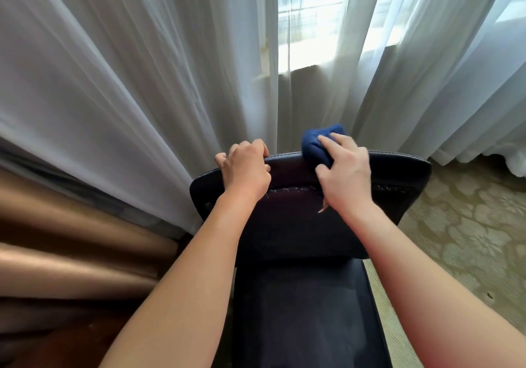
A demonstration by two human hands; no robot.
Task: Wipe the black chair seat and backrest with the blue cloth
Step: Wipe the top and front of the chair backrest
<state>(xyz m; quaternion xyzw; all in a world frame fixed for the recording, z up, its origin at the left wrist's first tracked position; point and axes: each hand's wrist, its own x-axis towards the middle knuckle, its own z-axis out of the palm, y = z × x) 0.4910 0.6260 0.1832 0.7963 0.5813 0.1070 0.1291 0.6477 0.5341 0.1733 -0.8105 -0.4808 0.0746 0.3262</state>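
— Near the middle of the frame, see the black chair [310, 225]? Its backrest [284, 205] has both hands on its top edge.

— Which one has the blue cloth [316, 144]?

— The right hand [343, 175]. Fingers are curled round the bunched cloth, pressing it against the top edge of the backrest, right of centre. Part of the cloth pokes up above the fingers.

— And the left hand [246, 168]?

— Grasping the top edge itself, left of centre, fingers hooked over the far side. The two hands are near each other but apart.

— Where's the seat [307, 310]?

— Lower centre, between the forearms, dark and shiny. Pale specks show on the backrest just below the hands.

— Behind the chair?

— White sheer curtains [142, 68] fill the upper frame, with a bright window [310, 26] showing through at upper right. Brown drapes [71, 239] bunch at lower left, and patterned carpet [469, 239] lies at the right.
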